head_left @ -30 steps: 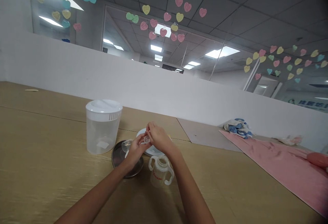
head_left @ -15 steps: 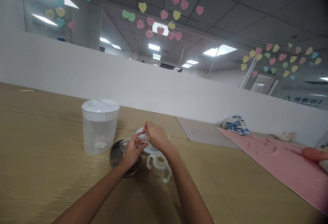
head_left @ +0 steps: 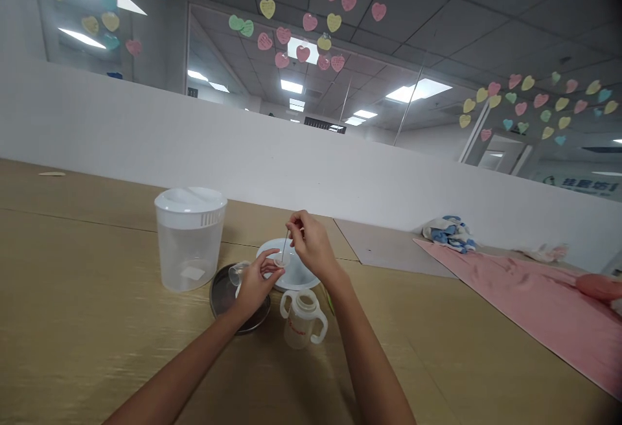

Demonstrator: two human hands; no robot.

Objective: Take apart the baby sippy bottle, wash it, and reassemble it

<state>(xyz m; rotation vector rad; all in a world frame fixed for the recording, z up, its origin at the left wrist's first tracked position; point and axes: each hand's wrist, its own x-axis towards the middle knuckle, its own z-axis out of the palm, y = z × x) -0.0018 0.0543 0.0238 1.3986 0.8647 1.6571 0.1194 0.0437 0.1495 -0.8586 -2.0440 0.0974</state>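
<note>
Seen from the head camera, the left hand [head_left: 255, 287] is curled, with thumb and fingertips pinching a small clear round piece [head_left: 280, 260], perhaps a silicone valve. The right hand [head_left: 311, 247] is raised just above it, fingers closed on a thin rod [head_left: 285, 242] whose lower end reaches that piece. Just left of the left hand, a clear flared plastic cup [head_left: 238, 273] lies at the rim of a dark round metal lid [head_left: 224, 298]; whether the hand touches it cannot be told.

Under the hands sits a white shallow dish [head_left: 295, 276], with a clear two-handled baby bottle [head_left: 304, 321] just in front of it. Left of the lid stands a translucent plastic container [head_left: 189, 256] with a white vented cap.

The tabletop [head_left: 97, 263] is light wood-grain laminate with visible seams. On the right, a pink cloth [head_left: 515, 302] spreads across it, beside a grey board [head_left: 389, 247], with a crumpled blue-and-white rag [head_left: 449, 234] beyond. A low white partition [head_left: 243, 146] runs behind the tabletop, and beyond it glass walls carry pastel paper hearts [head_left: 301, 23] under a tiled ceiling [head_left: 486, 17] with bright panel lights [head_left: 418, 91]
</note>
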